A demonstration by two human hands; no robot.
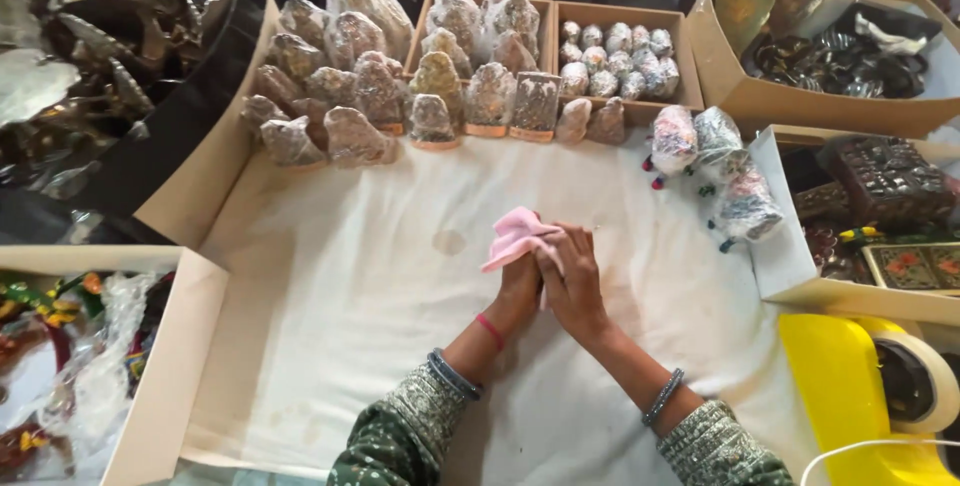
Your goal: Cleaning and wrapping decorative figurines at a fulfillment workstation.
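Both my hands meet at the middle of a white cloth [340, 286] spread over the table. My left hand [520, 281] and my right hand [572, 281] are pressed together around a pink cloth [515, 234], whose free end sticks up and to the left above my fingers. Whatever may be inside the pink cloth is hidden. A red band sits on my left wrist and a dark bangle on my right forearm.
Several plastic-wrapped figurines [350, 96] stand along the far edge, some in cardboard boxes [690, 56]. Three wrapped pieces [715, 161] lie at right. An open box [150, 386] stands at left, boxes of dark metal items [850, 56] at right, and a yellow tape dispenser [850, 396].
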